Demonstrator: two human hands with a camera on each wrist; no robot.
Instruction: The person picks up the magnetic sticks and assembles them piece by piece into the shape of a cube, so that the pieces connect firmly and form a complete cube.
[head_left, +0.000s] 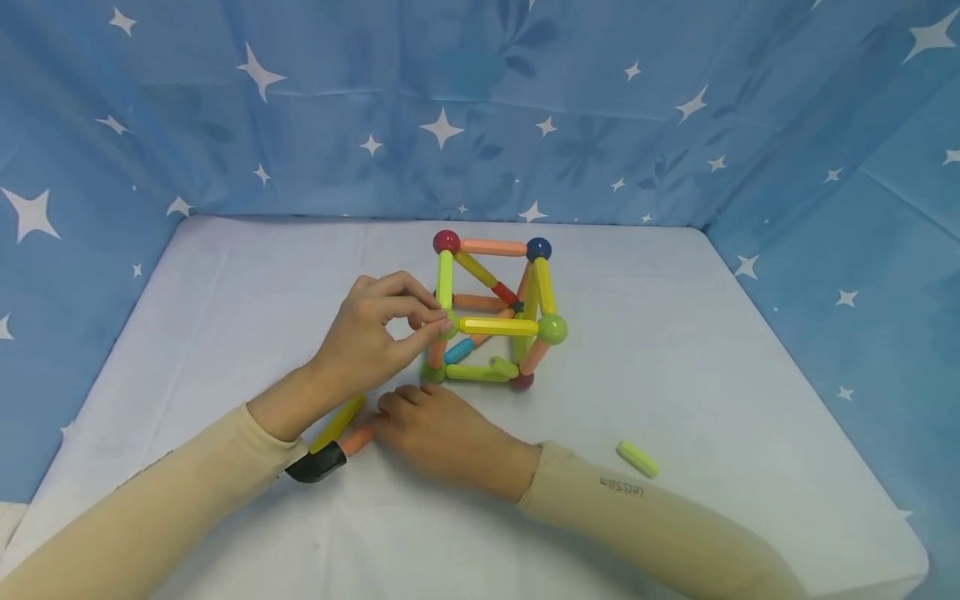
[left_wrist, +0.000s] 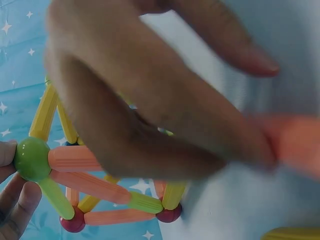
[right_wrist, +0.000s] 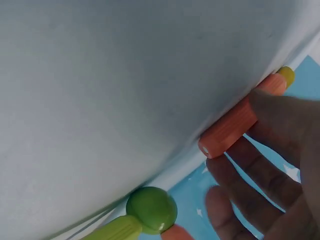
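A cube-like frame of magnetic sticks and balls (head_left: 495, 321) stands on the white table (head_left: 675, 350). My left hand (head_left: 431, 321) pinches the green ball (head_left: 448, 327) at the frame's near-left top corner; the left wrist view shows that ball (left_wrist: 32, 158) with fingertips (left_wrist: 12, 210) on it. Below it, my right hand (head_left: 378, 421) lies knuckles up on the table, its fingers curled round a loose orange stick (head_left: 358, 439). In the right wrist view the orange stick (right_wrist: 230, 130) sits between thumb and fingers. A yellow stick (head_left: 339, 422) lies beside it.
A loose light-green stick (head_left: 637, 458) lies on the table to the right, near my right sleeve. Blue star-patterned cloth (head_left: 480, 108) walls in the table at the back and on both sides. A black wrist camera (head_left: 315, 464) sits under my left forearm.
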